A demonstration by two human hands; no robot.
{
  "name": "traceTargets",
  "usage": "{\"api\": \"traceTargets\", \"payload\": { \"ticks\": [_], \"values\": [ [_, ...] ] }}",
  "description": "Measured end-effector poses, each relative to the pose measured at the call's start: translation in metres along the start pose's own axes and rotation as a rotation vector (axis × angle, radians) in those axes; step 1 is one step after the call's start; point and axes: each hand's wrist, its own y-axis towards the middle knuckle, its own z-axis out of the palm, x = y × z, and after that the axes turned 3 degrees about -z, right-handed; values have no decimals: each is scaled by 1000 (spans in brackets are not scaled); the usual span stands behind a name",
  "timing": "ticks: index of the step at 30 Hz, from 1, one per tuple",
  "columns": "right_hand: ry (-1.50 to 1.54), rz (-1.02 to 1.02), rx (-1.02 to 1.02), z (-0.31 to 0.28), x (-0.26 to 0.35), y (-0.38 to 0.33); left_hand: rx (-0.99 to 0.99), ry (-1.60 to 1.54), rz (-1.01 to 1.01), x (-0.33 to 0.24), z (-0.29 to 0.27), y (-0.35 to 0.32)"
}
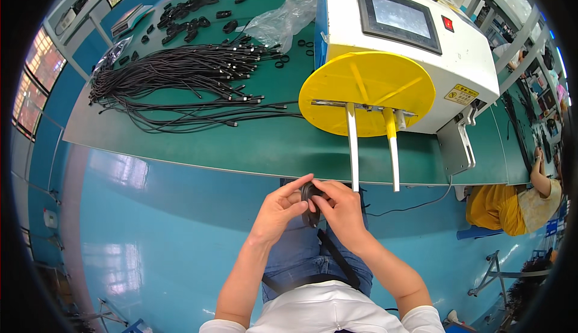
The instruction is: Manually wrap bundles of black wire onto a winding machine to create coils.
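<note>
At the far left, windows [37, 74] with red-lit panes line the wall above a glossy blue floor [150, 225]. A long green table [180, 146] runs across the upper part of the view. On its left half lies a big bundle of black cables [180, 77], loosely stretched out with their plug ends pointing right. Behind it sits a scatter of small coiled black cables [186, 17], and to their right a crumpled clear plastic bag [283, 20] and a few black rings [283, 61].

Below the table edge, near the middle, the person's left hand [280, 209] and right hand [340, 209] meet over the lap. Between them is a small coil of black cable [310, 203], held upright just in front of the table edge. The left hand pinches the coil with thumb and fingers from its left side; the right hand grips it from the right, fingers curled over it. A loose end of the cable hangs down across the jeans [307, 255].

Right of the hands, a white machine [457, 62] with a dark screen [397, 17] stands on the table. A yellow disc [367, 89] fronts it, with two rods [353, 146] hanging past the table edge. At the far right, another person in yellow [500, 209] sits at the table.
</note>
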Motion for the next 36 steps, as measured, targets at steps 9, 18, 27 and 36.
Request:
{"api": "traceTargets", "payload": {
  "ticks": [9,18,27,36],
  "values": [
    [419,322,115,-1,-18,12,-22,99,57,-12,7,4],
    [817,536,71,8,-19,25,-350,494,223,-12,9,-13],
    [938,399,-2,26,-6,30,-483,1205,718,-10,5,-16],
    [1074,384,51,32,4,33,-573,1177,836,-9,-1,-18]
  ]
}}
